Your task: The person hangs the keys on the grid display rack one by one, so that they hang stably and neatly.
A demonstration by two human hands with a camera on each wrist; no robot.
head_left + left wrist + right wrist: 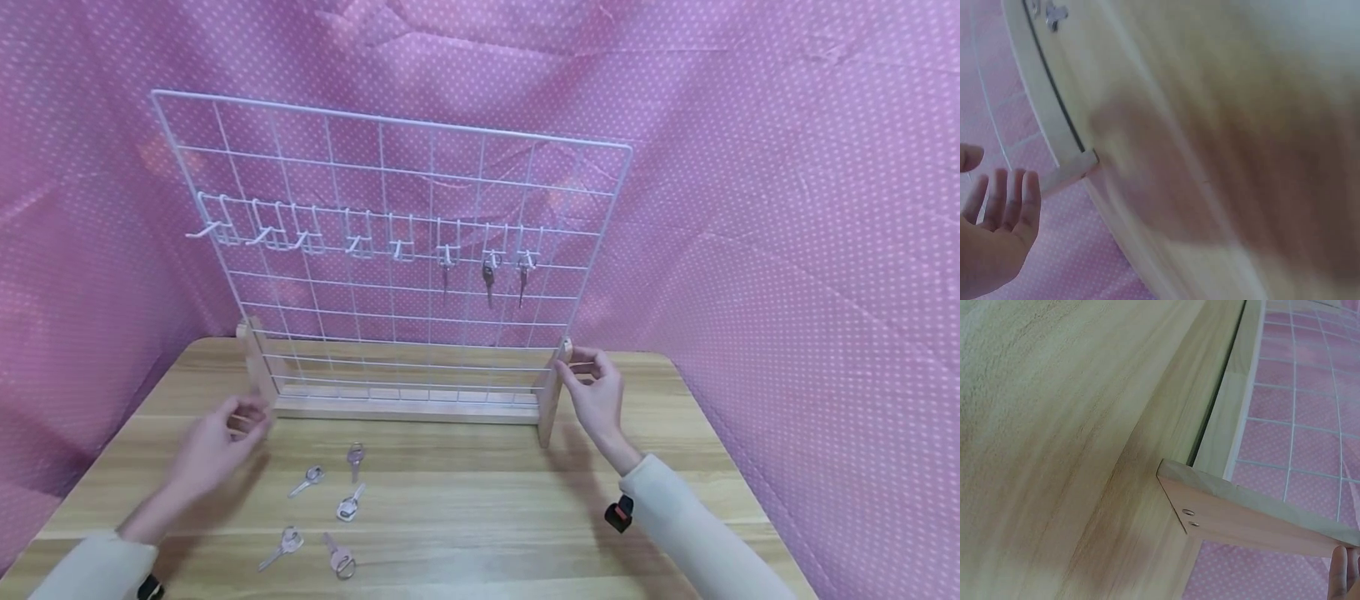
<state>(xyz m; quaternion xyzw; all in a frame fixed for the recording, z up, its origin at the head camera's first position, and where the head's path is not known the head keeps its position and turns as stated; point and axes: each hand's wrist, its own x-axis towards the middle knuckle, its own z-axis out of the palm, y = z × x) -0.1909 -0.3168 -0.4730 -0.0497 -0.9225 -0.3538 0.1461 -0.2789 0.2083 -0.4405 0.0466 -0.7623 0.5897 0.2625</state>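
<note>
We have a white wire grid (392, 286) standing toward the far side of the table (480, 517), set in a pale wooden stand (405, 412). At its right end, our right hand (600, 400) pinches the upper part of the right upright (551, 408) between thumb and fingers, with little gap between them. At the other end, our left hand (221, 446) is just beside the left upright (258, 367); its fingers are relaxed and slightly bent, the thumb apart from them, and they hold nothing, though we cannot tell whether the fingertips touch the wood. Across the grid runs a row of eight white hooks (307, 242), and from each of the three rightmost hangs a key (489, 275). Nearer us, five loose keys (350, 506) lie apart on the tabletop, left of centre. Pale sleeves (697, 533) cover our forearms, and pink polka-dot cloth (795, 250) hangs behind and on both sides
</note>
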